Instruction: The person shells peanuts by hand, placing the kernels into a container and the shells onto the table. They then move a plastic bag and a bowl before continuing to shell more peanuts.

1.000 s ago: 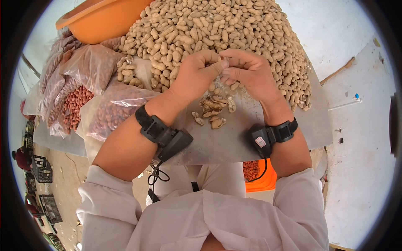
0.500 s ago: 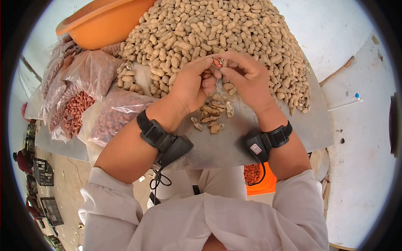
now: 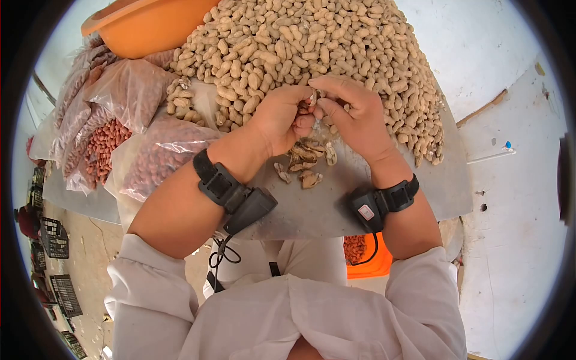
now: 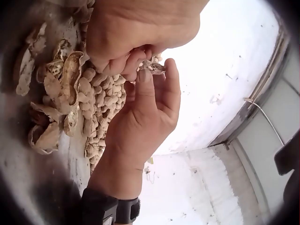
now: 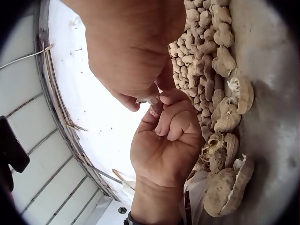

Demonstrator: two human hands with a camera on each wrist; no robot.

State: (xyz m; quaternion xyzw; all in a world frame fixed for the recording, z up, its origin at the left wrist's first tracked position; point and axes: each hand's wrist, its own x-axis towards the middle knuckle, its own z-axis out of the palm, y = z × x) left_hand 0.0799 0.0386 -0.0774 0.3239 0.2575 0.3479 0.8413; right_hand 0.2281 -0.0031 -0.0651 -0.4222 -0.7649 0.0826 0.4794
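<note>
My left hand (image 3: 277, 120) and right hand (image 3: 358, 117) meet fingertip to fingertip at the near edge of a heap of unshelled peanuts (image 3: 336, 42). Between thumb and forefinger my right hand pinches a peanut shell (image 4: 153, 68). Curled fingers of my left hand hold reddish peanut kernels (image 3: 305, 108), partly hidden by those fingers. In the right wrist view a pinkish kernel (image 5: 154, 111) shows at the left fingertips, just under the shell. Below the hands, broken empty shells (image 3: 303, 155) lie in a small pile on the grey metal table (image 3: 336, 210).
Clear plastic bags of red kernels (image 3: 171, 153) lie at the left of the table. An orange basin (image 3: 150, 30) stands at the back left. Under the table edge is an orange container (image 3: 378, 262) with red kernels. Black crates (image 3: 55, 237) stand on the floor at far left.
The hands turned apart slightly and the shell opened, baring a red kernel half a second ago. Now that kernel no longer shows in the shell, and the fingertips are close together again.
</note>
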